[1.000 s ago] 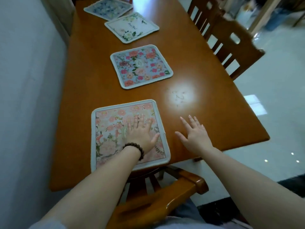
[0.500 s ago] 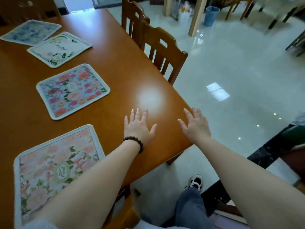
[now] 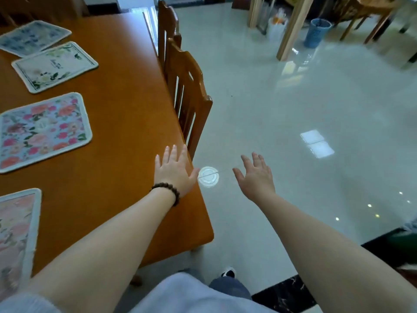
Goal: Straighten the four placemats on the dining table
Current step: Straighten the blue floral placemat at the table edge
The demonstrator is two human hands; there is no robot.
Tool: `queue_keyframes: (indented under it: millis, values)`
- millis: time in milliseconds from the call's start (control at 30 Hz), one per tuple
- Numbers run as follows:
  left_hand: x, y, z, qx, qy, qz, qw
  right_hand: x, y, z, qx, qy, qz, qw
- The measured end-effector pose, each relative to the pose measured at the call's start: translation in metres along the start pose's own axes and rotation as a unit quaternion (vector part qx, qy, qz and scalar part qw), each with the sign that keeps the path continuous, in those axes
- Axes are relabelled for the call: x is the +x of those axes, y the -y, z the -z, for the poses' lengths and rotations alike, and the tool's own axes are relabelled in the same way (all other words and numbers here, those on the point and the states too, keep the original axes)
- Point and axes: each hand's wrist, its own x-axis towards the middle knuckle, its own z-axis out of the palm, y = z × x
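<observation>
Four floral placemats lie in a row along the left of the wooden dining table (image 3: 126, 123). The nearest, pale pink placemat (image 3: 15, 233) is cut off by the left edge. Beyond it lie a blue placemat with pink flowers (image 3: 42, 132), a white placemat with green leaves (image 3: 54, 66) and a blue-grey placemat (image 3: 31, 38) at the far end. My left hand (image 3: 174, 172), with a bead bracelet on its wrist, hovers open over the table's right edge, away from every mat. My right hand (image 3: 256, 177) is open above the floor, holding nothing.
Two wooden chairs (image 3: 187, 91) stand pushed against the table's right side. Glossy tiled floor (image 3: 316, 114) spreads to the right, with a blue bin (image 3: 317, 32) and wooden furniture legs (image 3: 291, 30) at the back. My shoe (image 3: 228, 272) shows below.
My left hand has lifted off the pink placemat and both hands have swung right, past the table edge. The view has turned right, pushing the mats toward the left.
</observation>
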Motion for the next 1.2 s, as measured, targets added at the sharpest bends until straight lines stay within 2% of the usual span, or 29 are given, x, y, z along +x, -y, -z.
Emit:
queue_keyframes:
  millis: [233,567,867,1200]
  values:
    - [0.043,-0.023,0.02,-0.005,-0.017,0.077,0.997,0.068,-0.023,0.036,-0.018,0.003,0.046,0.999]
    - [0.125,-0.028,0.019,-0.029,-0.034,0.19,0.981,0.197,-0.011,0.053,-0.059,0.018,0.145,0.988]
    - [0.216,-0.021,0.035,-0.093,-0.061,0.31,0.944,0.335,0.055,0.094,-0.107,0.05,0.265,0.957]
    - [0.247,0.013,0.048,-0.104,-0.073,0.4,0.908,0.42,0.152,0.119,-0.102,0.001,0.372,0.923]
